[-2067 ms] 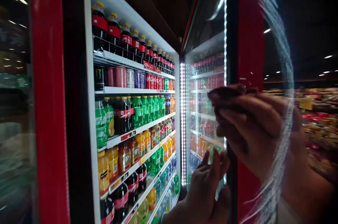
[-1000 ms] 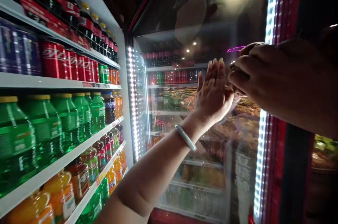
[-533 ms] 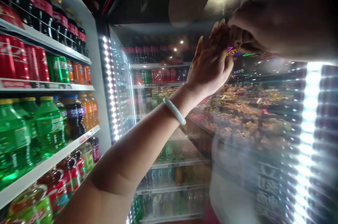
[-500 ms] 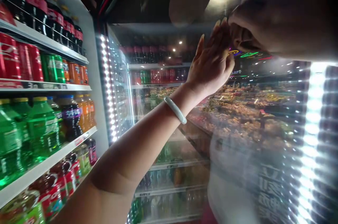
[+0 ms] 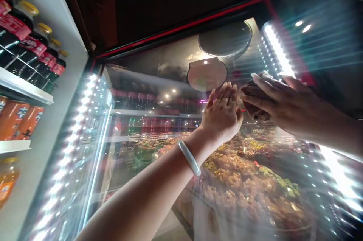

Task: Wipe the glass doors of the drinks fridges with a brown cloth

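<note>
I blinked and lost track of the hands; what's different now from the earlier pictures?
The view has swung toward the open glass door, so fewer bottles show at left. The left hand, fingers loosely bent at first, now rests against the glass, fingers straight. The right hand, bunched a moment ago, now spreads over the dark cloth. The door stays open.

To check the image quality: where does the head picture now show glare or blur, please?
Head view: the light strips flare into white streaks, reflections veil the glass door, goods seen in it look smeared, while the bracelet is fairly clear.
</note>
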{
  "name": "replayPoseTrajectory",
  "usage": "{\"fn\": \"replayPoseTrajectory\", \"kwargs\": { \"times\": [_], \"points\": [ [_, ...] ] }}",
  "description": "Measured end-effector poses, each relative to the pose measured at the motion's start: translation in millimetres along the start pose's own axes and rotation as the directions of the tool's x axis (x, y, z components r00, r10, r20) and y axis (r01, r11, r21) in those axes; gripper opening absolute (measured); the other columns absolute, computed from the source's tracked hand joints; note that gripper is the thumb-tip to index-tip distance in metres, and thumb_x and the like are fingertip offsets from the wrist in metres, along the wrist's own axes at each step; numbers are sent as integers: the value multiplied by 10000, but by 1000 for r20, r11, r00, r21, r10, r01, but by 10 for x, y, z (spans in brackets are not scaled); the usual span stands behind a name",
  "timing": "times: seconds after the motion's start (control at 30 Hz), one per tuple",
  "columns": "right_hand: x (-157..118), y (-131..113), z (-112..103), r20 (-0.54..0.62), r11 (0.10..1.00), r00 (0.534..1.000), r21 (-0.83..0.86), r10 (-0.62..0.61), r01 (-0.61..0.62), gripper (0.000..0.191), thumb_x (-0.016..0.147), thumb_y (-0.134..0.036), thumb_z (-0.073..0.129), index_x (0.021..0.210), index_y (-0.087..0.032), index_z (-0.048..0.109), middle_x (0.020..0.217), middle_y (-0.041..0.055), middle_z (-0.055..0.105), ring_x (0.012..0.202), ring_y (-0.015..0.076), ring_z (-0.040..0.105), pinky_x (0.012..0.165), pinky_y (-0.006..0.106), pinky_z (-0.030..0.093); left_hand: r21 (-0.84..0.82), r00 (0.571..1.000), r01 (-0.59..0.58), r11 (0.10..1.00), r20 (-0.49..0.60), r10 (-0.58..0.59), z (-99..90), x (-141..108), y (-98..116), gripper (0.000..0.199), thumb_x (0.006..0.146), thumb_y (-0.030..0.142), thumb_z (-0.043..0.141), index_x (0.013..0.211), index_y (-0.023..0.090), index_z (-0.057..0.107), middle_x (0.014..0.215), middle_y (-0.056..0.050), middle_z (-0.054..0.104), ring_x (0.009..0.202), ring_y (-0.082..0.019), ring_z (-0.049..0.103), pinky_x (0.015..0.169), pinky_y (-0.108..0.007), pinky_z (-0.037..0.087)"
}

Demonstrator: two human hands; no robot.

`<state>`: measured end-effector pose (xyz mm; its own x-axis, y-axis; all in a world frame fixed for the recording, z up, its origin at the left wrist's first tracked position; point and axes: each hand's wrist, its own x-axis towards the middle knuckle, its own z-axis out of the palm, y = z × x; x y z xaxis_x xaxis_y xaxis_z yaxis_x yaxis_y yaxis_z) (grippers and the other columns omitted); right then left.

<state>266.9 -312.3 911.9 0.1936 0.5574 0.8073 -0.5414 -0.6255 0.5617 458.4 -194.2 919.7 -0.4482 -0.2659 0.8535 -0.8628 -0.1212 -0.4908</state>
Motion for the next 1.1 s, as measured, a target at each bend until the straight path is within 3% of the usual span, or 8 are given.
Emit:
{"fn": "replayPoseTrajectory", "kwargs": {
  "times": [0.1,0.2,0.33,0.5,0.67,0.77,0.97,1.1],
  "points": [
    [401,-24,173,155,995,985,-74,77,-66,559,1015,-218,420,1568,-266,492,1735,127,250,1589,396,296,1250,659,327,21,999,12,1000,-31,-12,-52,194,-167,651,1036,275,330,1657,85,283,1739,-114,296,1649,-234,173,1374,-467,100],
    [632,-257,311,106,975,969,-24,221,-219,568,1020,-283,457,1575,-161,453,1707,173,314,1592,376,297,1246,580,412,54,999,29,998,-17,-28,-95,287,-314,664,1023,247,330,1660,67,267,1743,-131,284,1652,-259,156,1373,-488,97],
    [366,-346,280,108,995,990,19,95,-97,615,958,-319,594,1555,-240,466,1716,121,316,1522,377,435,1175,603,513,64,1000,2,998,25,-4,-128,167,-415,689,1018,269,364,1660,51,248,1757,-150,228,1657,-273,125,1368,-513,89],
    [166,85,210,137,1000,991,-17,-9,12,537,952,-235,536,1484,-306,547,1713,41,334,1501,358,470,1128,585,565,41,999,5,999,36,-6,-125,54,-441,677,1016,264,345,1652,44,267,1752,-148,233,1651,-241,164,1368,-483,64],
    [884,-18,533,-12,954,954,20,300,-300,582,910,-325,581,1489,-295,523,1636,63,435,1508,405,428,1173,649,492,48,995,94,994,11,-95,-137,296,-622,686,996,229,354,1653,52,269,1762,-127,208,1655,-239,136,1369,-485,54],
    [1170,-339,664,6,958,960,57,281,-281,577,922,-388,591,1489,-310,519,1567,61,513,1467,378,469,1166,617,500,53,984,175,983,9,-176,-199,342,-780,670,1020,263,342,1653,57,273,1756,-133,232,1657,-246,124,1366,-496,55],
    [826,-358,521,79,996,993,9,92,-93,543,899,-475,637,1414,-309,586,1456,96,593,1339,383,559,1101,625,510,146,985,141,979,83,-154,-332,47,-906,665,1040,287,280,1668,75,233,1777,-99,154,1661,-213,80,1364,-458,-6],
    [781,-127,504,-18,975,977,-58,212,-213,578,856,-415,685,1413,-288,592,1462,134,580,1296,422,563,1068,648,507,196,981,149,969,92,-170,-365,-44,-962,692,1024,266,246,1675,44,172,1783,-106,109,1662,-209,73,1363,-440,-28]
  ]
}}
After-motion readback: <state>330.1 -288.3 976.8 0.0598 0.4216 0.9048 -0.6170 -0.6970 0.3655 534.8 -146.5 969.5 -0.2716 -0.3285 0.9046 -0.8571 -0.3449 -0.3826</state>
